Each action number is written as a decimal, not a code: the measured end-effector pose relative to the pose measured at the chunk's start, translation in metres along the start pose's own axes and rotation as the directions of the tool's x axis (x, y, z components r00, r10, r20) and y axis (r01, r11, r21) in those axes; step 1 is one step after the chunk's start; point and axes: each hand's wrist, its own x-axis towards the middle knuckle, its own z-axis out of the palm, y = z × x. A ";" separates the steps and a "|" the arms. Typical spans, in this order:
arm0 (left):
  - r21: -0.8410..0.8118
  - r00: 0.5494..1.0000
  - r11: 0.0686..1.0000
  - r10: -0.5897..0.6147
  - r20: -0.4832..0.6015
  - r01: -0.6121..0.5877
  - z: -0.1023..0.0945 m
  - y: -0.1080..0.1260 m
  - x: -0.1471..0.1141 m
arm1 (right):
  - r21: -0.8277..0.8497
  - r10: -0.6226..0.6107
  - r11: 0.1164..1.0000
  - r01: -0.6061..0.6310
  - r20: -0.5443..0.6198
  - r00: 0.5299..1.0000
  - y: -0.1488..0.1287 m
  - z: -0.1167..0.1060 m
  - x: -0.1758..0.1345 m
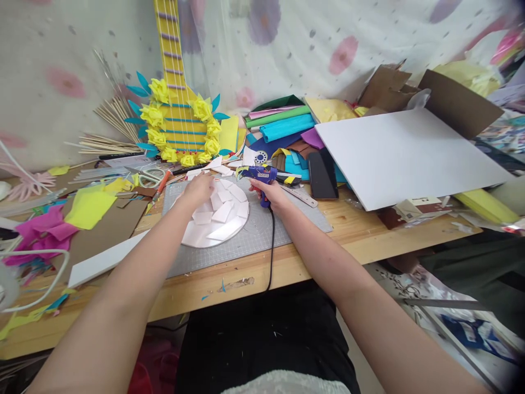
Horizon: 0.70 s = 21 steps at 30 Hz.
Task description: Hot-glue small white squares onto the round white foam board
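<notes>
My right hand [270,194] is wrapped round the grip of a blue hot glue gun [262,174], its nozzle pointing left and its black cord hanging over the table edge. A round white board [197,237] lies on the grey cutting mat [295,213], with several angular white foam board pieces [222,212] spread and overlapping over it. At the disc's far left rim is my left hand [199,187], fingers bent down at the white pieces. Whatever lies between those fingers is hidden. More white offcuts [223,170] are just beyond the disc.
A yellow paper guitar [180,117] with flowers stands at the back. Right of the mat are a phone [322,175] and a large white board [410,153]. A metal ruler [301,197] lies behind the glue gun. Scissors [151,178], an orange cutter [161,187] and paper scraps [92,207] are left.
</notes>
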 end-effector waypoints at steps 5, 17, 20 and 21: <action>-0.027 0.998 0.998 -0.059 0.027 0.060 -0.012 -0.001 0.000 | 0.032 0.001 1.000 -0.001 -0.009 1.000 0.000 -0.002 0.001; 0.012 0.995 0.999 -0.054 0.088 0.053 -0.014 0.003 -0.005 | 0.060 0.046 0.998 -0.036 -0.173 0.984 0.001 -0.004 0.004; -0.046 0.993 0.996 -0.078 0.087 0.082 -0.015 0.000 -0.002 | 0.089 0.074 0.995 -0.054 -0.240 0.968 0.001 -0.005 0.007; -0.077 0.992 0.992 -0.094 0.080 0.101 -0.016 -0.002 0.000 | 0.095 0.083 0.994 -0.060 -0.259 0.962 0.000 -0.005 0.007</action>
